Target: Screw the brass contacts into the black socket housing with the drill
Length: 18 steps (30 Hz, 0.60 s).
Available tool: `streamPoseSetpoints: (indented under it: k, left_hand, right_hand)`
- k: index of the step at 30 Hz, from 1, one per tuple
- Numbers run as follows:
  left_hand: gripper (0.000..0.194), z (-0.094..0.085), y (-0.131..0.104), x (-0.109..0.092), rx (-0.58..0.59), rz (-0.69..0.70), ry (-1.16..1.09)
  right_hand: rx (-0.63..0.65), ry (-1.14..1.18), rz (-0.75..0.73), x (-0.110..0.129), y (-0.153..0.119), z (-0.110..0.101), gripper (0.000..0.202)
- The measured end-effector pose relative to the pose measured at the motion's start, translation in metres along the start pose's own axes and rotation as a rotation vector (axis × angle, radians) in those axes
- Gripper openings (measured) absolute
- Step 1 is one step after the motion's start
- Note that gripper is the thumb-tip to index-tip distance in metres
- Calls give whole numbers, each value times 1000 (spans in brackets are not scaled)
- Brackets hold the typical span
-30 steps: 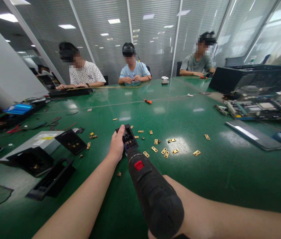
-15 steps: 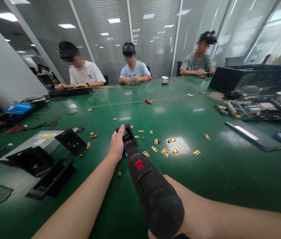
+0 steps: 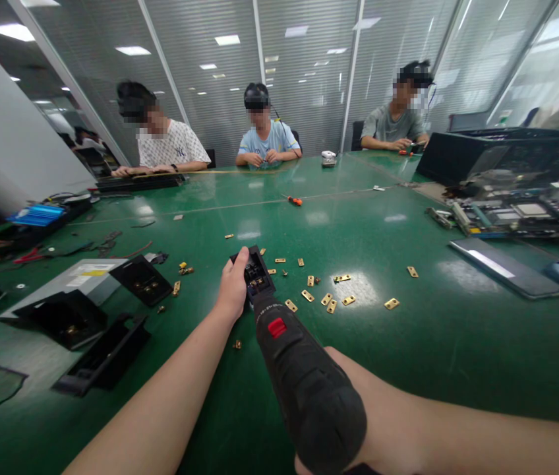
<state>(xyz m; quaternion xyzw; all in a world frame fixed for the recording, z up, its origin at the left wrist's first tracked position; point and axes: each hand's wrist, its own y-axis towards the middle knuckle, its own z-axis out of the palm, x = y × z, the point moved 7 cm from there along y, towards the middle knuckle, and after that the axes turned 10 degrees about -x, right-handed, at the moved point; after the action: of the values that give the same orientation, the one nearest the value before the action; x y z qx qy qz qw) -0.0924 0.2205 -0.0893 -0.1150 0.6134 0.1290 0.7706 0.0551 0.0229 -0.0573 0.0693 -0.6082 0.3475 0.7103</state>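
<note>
On my feed, the black box (image 3: 260,269) is on the near half of the green table (image 3: 432,356), pinched between the thumb and fingers of my left hand (image 3: 231,288). The drill (image 3: 306,386) comes in from the near side, its front end close against the box. My right hand (image 3: 351,371) looks closed around the handle, though the drill's body hides the fingers.

I judge that drill work inside the box is in hand. The next move calls for a firm left hold and a straight bit; I can't make out its tip.

I count fourteen brass plates (image 3: 391,303) beyond and right of the box, and one plate left of it, near small screws too tiny to count. Also left are three more black housings (image 3: 141,280) and one silver case (image 3: 106,282). Well beyond the box lie one orange-handled screwdriver (image 3: 295,201) and, seated, three people (image 3: 268,138).
</note>
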Motion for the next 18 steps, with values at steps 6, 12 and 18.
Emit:
streamPoseSetpoints:
  k: [6, 12, 18]
  left_hand:
    - [53, 0, 1, 3, 14, -19, -3]
    - [56, -1, 2, 2, 19, 10, -7]
    - [54, 0, 2, 5, 24, -28, 2]
  right_hand:
    - [15, 25, -9, 4, 0, 1, 44]
    - [1, 40, 20, 6, -1, 2, 48]
    - [8, 98, 86, 2, -3, 3, 52]
